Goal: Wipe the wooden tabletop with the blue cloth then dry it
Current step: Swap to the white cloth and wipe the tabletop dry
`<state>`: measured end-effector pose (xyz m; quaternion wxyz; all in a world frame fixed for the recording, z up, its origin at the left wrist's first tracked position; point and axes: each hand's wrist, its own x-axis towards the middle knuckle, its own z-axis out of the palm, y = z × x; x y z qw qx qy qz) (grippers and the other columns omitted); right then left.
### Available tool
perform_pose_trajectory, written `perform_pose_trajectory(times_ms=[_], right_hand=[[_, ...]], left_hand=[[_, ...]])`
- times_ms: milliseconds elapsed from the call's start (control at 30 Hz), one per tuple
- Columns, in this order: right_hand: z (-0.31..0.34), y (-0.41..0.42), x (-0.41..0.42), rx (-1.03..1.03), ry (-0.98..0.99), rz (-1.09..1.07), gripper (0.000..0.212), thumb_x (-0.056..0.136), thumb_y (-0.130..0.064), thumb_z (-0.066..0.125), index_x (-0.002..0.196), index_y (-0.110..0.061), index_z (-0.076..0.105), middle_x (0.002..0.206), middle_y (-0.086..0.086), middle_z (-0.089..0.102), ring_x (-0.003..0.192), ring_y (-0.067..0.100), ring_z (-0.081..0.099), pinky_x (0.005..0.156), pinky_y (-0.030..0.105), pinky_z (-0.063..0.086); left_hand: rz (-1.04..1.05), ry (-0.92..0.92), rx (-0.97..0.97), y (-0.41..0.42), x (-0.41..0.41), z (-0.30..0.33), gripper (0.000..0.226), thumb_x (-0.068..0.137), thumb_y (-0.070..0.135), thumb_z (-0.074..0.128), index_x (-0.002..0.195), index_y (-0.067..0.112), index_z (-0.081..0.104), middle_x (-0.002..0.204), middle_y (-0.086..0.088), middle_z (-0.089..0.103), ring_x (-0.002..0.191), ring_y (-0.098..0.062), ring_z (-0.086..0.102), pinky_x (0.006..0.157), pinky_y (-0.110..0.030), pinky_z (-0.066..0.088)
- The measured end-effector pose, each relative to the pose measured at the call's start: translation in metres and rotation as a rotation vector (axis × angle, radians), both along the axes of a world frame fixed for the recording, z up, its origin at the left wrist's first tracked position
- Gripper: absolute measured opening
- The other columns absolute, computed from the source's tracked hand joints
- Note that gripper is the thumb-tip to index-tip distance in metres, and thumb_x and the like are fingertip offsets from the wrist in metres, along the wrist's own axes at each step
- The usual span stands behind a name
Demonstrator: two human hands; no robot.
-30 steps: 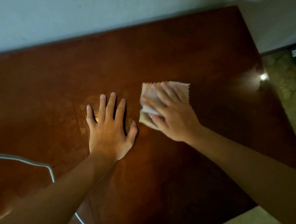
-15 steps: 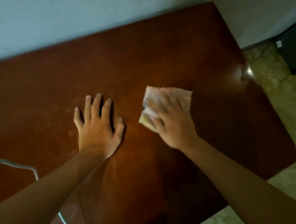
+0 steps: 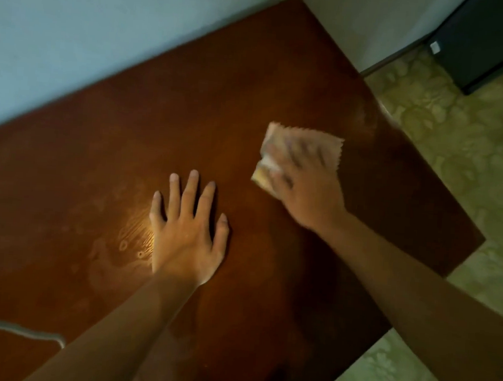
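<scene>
A dark reddish wooden tabletop (image 3: 97,164) fills most of the view and runs along a pale wall. My right hand (image 3: 307,185) lies flat on a folded pale pinkish-cream cloth (image 3: 333,145) with a zigzag edge and presses it onto the wood near the table's right side; hand and cloth are blurred by motion. My left hand (image 3: 188,230) rests flat on the tabletop with its fingers spread and holds nothing. Faint damp streaks and ring marks (image 3: 130,241) show on the wood just left of my left hand. No blue cloth is visible.
A thin grey cable (image 3: 17,330) curves over the table's near left part. Beyond the right edge lies a pale patterned floor (image 3: 470,146). A dark cabinet (image 3: 493,40) stands at the top right by the wall (image 3: 77,29).
My right hand has slid the cloth to the right and a little away from me. My left hand stays flat on the wood. The camera view has shifted.
</scene>
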<state>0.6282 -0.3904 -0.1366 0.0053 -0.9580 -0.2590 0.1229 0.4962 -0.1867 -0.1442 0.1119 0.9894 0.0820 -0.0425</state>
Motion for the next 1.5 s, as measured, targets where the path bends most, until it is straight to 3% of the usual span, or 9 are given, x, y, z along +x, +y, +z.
perform_pose_trajectory(times_ms=[67,200,300,467,667,967,1200,1367,1500], right_hand=[[0.000,-0.029,0.040,-0.055,-0.029,-0.154,0.063,0.105,-0.047,0.005,0.164,-0.028,0.012,0.171,0.012,0.014,0.157,0.036,0.010,0.125,0.057,0.014],[0.003,-0.047,0.072,0.088,-0.086,-0.421,0.056,0.108,-0.046,0.027,0.162,-0.029,0.022,0.169,0.010,0.019,0.157,0.034,0.010,0.125,0.056,0.011],[0.001,-0.017,0.038,-0.004,-0.087,-0.269,0.067,0.102,-0.057,0.016,0.161,-0.026,0.024,0.166,0.014,0.027,0.153,0.038,0.024,0.121,0.057,0.023],[0.003,-0.018,0.019,0.026,-0.041,-0.101,0.073,0.095,-0.064,0.029,0.158,-0.027,0.036,0.162,0.015,0.037,0.150,0.038,0.031,0.121,0.056,0.027],[0.005,-0.056,0.089,-0.008,-0.105,-0.446,0.088,0.084,-0.071,0.013,0.160,-0.026,0.023,0.167,0.015,0.023,0.154,0.039,0.019,0.121,0.059,0.020],[-0.008,-0.042,0.015,0.020,-0.103,-0.195,0.066,0.101,-0.058,0.031,0.160,-0.028,0.027,0.164,0.014,0.031,0.152,0.040,0.026,0.121,0.059,0.025],[0.000,-0.049,0.074,0.082,-0.094,-0.493,0.061,0.107,-0.057,0.022,0.162,-0.032,0.018,0.170,0.013,0.016,0.156,0.038,0.014,0.124,0.059,0.015],[-0.006,0.016,-0.074,0.184,-0.053,-0.207,0.058,0.103,-0.057,0.026,0.157,-0.039,0.030,0.165,0.008,0.032,0.153,0.036,0.026,0.123,0.056,0.016],[-0.008,-0.008,-0.049,0.080,-0.021,-0.065,0.057,0.105,-0.054,0.019,0.160,-0.039,0.020,0.168,0.007,0.026,0.156,0.034,0.018,0.125,0.056,0.016]], left_hand=[[-0.003,-0.009,0.023,0.001,-0.001,-0.002,0.061,0.103,0.051,0.023,0.154,0.019,0.030,0.166,-0.009,0.018,0.155,-0.032,0.001,0.120,-0.051,-0.004],[-0.001,-0.032,0.034,-0.001,-0.002,-0.004,0.059,0.103,0.048,0.025,0.153,0.018,0.029,0.165,-0.011,0.019,0.155,-0.034,0.003,0.120,-0.054,0.000],[-0.001,-0.030,0.034,-0.001,-0.002,-0.004,0.060,0.103,0.048,0.026,0.153,0.017,0.032,0.165,-0.012,0.020,0.155,-0.034,0.004,0.120,-0.056,0.003],[-0.001,-0.023,0.042,-0.001,-0.001,-0.003,0.060,0.102,0.048,0.030,0.153,0.016,0.032,0.165,-0.012,0.021,0.155,-0.034,0.005,0.121,-0.058,0.007],[0.008,-0.018,0.034,0.000,-0.003,-0.005,0.061,0.103,0.050,0.027,0.154,0.017,0.031,0.165,-0.011,0.019,0.155,-0.033,0.003,0.121,-0.055,0.003],[0.014,-0.025,0.029,-0.001,-0.002,-0.002,0.062,0.101,0.048,0.029,0.153,0.015,0.035,0.165,-0.013,0.022,0.155,-0.034,0.006,0.121,-0.057,0.007],[0.021,-0.022,0.022,-0.001,-0.003,-0.005,0.061,0.102,0.051,0.024,0.153,0.018,0.030,0.166,-0.010,0.019,0.155,-0.031,0.002,0.122,-0.056,0.005],[0.029,-0.033,0.018,-0.001,-0.002,-0.006,0.061,0.102,0.051,0.025,0.153,0.018,0.031,0.165,-0.010,0.020,0.155,-0.032,0.003,0.121,-0.057,0.006],[0.030,-0.037,0.005,0.000,-0.002,-0.006,0.060,0.102,0.051,0.025,0.153,0.020,0.030,0.165,-0.009,0.019,0.155,-0.031,0.002,0.121,-0.055,0.004]])
